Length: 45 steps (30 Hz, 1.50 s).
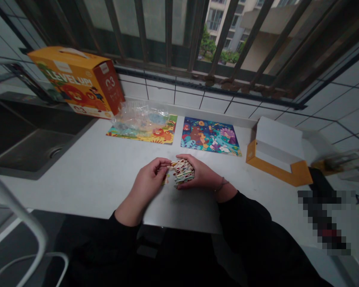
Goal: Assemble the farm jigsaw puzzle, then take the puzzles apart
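My right hand [202,173] is wrapped round a thick stack of jigsaw puzzle pieces [184,173], their edges facing left. Beside it, my left hand [152,175] pinches at the stack's left side with thumb and forefinger; a single puzzle piece [166,179] with orange and green on it shows just under those fingertips. Both hands are low over the white counter. Beyond them lie two printed puzzle pictures: a yellow one with lions [164,135] on the left and a dark blue one with forest animals [211,136] on the right.
Crumpled clear plastic bags [137,115] cover part of the yellow picture. An orange LEVEL UP! box [80,85] stands at the back left, by the dark sink [44,149]. An opened orange and white box [279,169] sits on the right. A barred window [169,36] rises behind the counter [86,175].
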Tool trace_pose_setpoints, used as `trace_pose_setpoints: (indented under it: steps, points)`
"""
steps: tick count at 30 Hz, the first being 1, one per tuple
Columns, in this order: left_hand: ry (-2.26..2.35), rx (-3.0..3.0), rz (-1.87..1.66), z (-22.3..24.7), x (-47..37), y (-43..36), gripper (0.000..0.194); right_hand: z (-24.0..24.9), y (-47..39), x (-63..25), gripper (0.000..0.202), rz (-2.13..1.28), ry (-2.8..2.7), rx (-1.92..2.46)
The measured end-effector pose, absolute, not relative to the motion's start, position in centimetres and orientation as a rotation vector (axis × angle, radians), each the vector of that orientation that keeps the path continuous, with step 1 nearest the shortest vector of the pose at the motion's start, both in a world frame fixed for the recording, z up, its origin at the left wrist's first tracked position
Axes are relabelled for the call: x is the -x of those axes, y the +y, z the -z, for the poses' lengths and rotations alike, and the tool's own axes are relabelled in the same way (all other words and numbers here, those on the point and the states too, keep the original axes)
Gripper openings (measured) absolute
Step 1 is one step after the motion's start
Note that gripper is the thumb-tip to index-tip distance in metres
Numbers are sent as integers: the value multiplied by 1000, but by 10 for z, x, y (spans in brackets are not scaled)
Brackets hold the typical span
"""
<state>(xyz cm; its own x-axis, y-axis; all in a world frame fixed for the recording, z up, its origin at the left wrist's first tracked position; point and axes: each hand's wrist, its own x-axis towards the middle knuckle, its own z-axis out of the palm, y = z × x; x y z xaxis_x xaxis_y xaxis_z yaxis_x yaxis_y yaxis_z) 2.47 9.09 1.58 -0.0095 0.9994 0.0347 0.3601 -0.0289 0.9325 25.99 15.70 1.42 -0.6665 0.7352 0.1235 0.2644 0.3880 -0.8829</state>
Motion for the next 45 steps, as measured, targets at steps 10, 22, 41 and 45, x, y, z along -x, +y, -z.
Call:
trace_pose_setpoints:
  steps: [10,22,41,45]
  points:
    - [1742,-2175,-794,-23,6,71,45,-13,157,-259,97,-1123,-2121,897]
    - [1776,-1869,-722,-27,8,77,27,-24,148,-260,109,-1259,-2124,805]
    - [1520,-1649,-1013,-16,-36,101,15,-5,154,-253,107,-1098,-2173,818]
    - [1516,-1445,-1155,-1,-42,106,21,-4,152,-252,115,-1064,-2111,872]
